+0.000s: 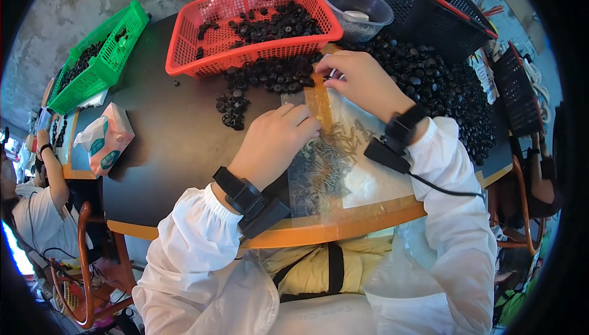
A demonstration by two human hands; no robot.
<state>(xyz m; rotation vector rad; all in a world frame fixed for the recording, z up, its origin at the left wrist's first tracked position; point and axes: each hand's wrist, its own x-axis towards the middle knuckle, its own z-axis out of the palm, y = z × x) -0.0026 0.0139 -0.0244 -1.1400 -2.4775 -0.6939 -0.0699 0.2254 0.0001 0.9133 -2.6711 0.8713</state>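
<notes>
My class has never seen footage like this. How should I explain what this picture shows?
There is no robot: these are a person's two bare hands, filmed by a fisheye camera worn on the head, so straight edges bend. The left hand is at a pile of thin metal pins; whether it grips any is unclear. The right hand is among small black round parts, with something small and white at its fingers. On the dark table are also a red plastic basket, a clear plastic tub and a tissue pack.

Loose heap of thin pins (331,166)
</notes>
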